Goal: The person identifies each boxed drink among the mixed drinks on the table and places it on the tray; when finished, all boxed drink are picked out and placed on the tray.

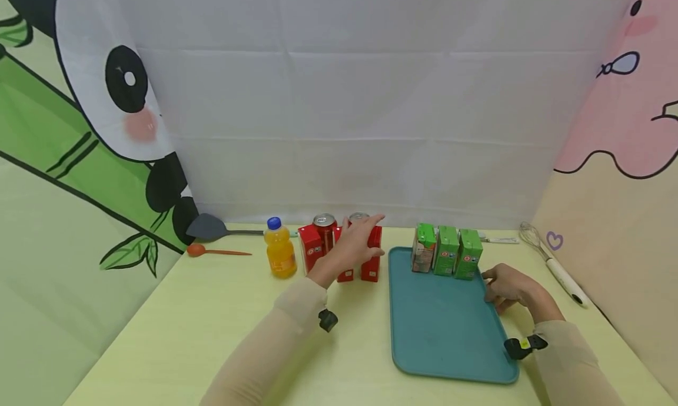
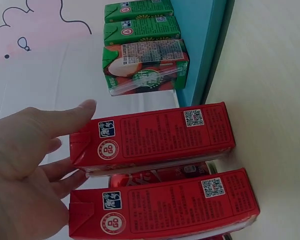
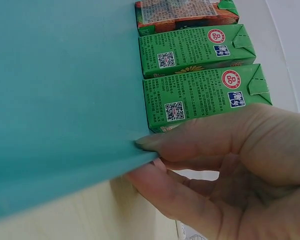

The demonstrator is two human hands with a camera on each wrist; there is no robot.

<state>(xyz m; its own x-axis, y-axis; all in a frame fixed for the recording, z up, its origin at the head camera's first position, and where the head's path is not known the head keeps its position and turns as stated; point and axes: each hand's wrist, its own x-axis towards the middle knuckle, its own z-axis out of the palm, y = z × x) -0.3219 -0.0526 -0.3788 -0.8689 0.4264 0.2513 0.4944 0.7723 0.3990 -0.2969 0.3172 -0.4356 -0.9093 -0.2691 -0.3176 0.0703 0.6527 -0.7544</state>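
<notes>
My left hand is at the tops of the red drink cartons, fingers extended. In the left wrist view its thumb lies along the top of one red carton, its other fingers just behind; a second red carton stands beside it. Red soda cans stand behind the cartons. At the teal tray's right edge, my right hand pinches the rim between thumb and fingers. Three green drink cartons stand in a row at the tray's far end, the rightmost close to that hand.
Left of the red cartons stands an orange juice bottle with a blue cap. An orange spoon and a dark spatula lie at the far left. A whisk lies right of the tray. A white cloth wall borders the table's back.
</notes>
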